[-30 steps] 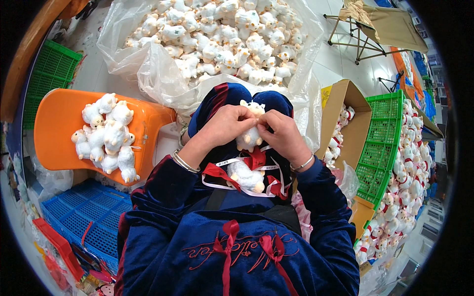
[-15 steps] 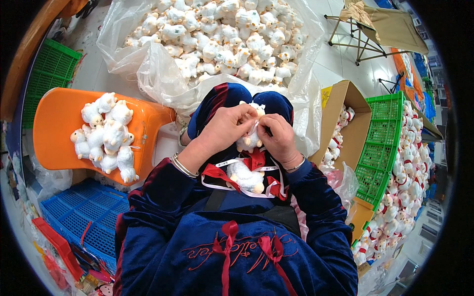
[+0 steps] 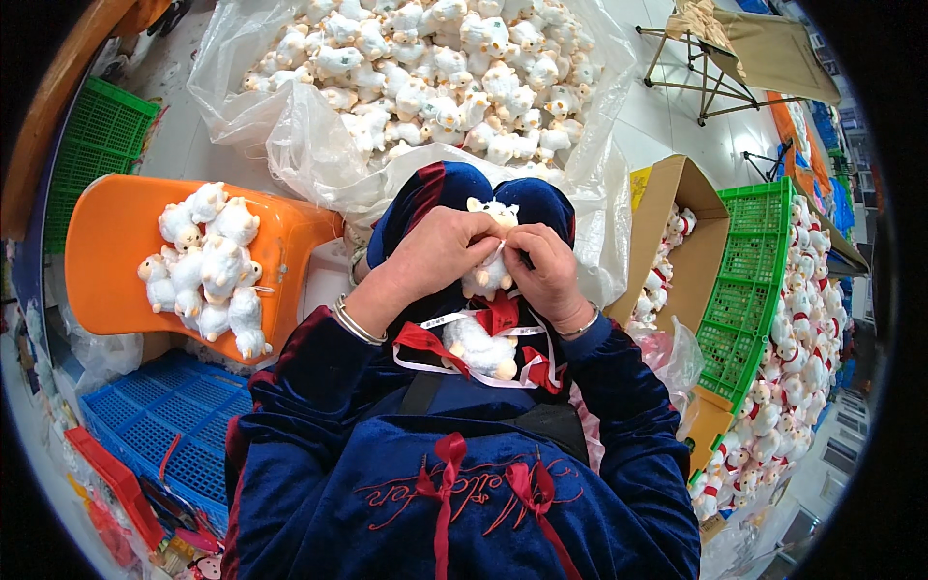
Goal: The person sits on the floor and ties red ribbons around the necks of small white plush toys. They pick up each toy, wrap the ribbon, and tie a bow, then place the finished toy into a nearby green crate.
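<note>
A small white plush sheep [image 3: 488, 274] sits upright between my knees, its cream face toward the top of the view. My left hand [image 3: 447, 249] is closed at its neck, thumb and fingertips pinched together. From the other side my right hand [image 3: 543, 266] pinches at the same spot, fingertips nearly touching the left ones. A thin white ribbon [image 3: 502, 246] shows at the fingertips; its ends are hidden. Below, on my lap, lies a second plush sheep [image 3: 474, 346] among white ribbons [image 3: 454, 369] and red cloth pieces [image 3: 422, 340].
An orange stool [image 3: 116, 261] at left bears several plush sheep [image 3: 222, 266]. Ahead, a clear plastic sheet [image 3: 300, 155] holds a large heap of them [image 3: 435, 77]. At right stand a cardboard box [image 3: 686, 232] and a green crate [image 3: 744, 280] beside plush with red neckbands [image 3: 793, 358]. A blue crate [image 3: 164, 416] lies lower left.
The plush sheep's head shows more fully above my fingers now. My left hand has shifted slightly, and both hands stay pinched at the neck.
</note>
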Demonstrator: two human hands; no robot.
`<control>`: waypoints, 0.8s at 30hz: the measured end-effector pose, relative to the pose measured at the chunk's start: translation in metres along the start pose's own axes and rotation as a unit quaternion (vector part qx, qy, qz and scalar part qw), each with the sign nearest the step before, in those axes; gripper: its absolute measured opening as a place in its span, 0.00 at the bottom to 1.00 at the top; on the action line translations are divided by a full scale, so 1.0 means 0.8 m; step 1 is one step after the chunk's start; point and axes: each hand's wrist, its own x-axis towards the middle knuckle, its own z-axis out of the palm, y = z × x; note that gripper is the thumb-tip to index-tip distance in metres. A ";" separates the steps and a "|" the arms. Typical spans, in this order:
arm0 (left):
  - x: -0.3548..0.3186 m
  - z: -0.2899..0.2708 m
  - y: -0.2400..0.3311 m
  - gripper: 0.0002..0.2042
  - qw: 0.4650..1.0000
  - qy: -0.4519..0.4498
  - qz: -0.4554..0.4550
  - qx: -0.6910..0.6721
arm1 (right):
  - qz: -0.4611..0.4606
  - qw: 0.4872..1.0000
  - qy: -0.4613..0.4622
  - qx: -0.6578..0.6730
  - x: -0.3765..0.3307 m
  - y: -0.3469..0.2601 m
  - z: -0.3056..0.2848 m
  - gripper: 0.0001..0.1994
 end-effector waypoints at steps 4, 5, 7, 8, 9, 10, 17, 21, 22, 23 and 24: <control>-0.002 0.003 0.005 0.08 1.000 0.021 0.008 -0.009 | 0.078 0.995 -0.018 0.065 -0.001 -0.004 -0.003 0.09; -0.002 0.003 0.005 0.08 1.000 0.026 0.010 -0.007 | 0.112 0.990 -0.025 0.087 -0.002 -0.008 -0.005 0.09; -0.003 0.005 0.005 0.08 0.999 0.035 0.013 -0.001 | 0.153 0.982 -0.033 0.101 -0.001 -0.015 -0.007 0.08; -0.003 0.005 0.005 0.08 0.999 0.034 0.010 -0.004 | 0.173 0.978 -0.037 0.109 0.000 -0.017 -0.009 0.07; -0.004 0.006 0.005 0.08 0.999 0.033 0.006 -0.007 | 0.179 0.976 -0.040 0.114 0.001 -0.019 -0.010 0.07; -0.005 0.006 0.006 0.08 0.999 0.032 0.002 -0.009 | 0.185 0.975 -0.042 0.119 0.002 -0.020 -0.011 0.07; -0.006 0.008 0.009 0.08 0.999 0.043 0.004 0.001 | 0.198 0.969 -0.055 0.134 0.003 -0.020 -0.016 0.06; -0.009 0.012 0.008 0.08 0.998 0.062 0.003 0.016 | 0.236 0.962 -0.041 0.133 0.002 -0.027 -0.019 0.06; -0.011 0.013 0.008 0.08 0.997 0.069 0.003 0.026 | 0.245 0.961 -0.036 0.125 0.001 -0.029 -0.020 0.06; -0.013 0.014 0.006 0.08 0.996 0.083 0.002 0.021 | 0.255 0.959 -0.031 0.117 0.000 -0.030 -0.020 0.06; -0.017 0.016 0.003 0.08 0.995 0.097 0.002 0.016 | 0.255 0.960 -0.022 0.110 -0.001 -0.032 -0.020 0.06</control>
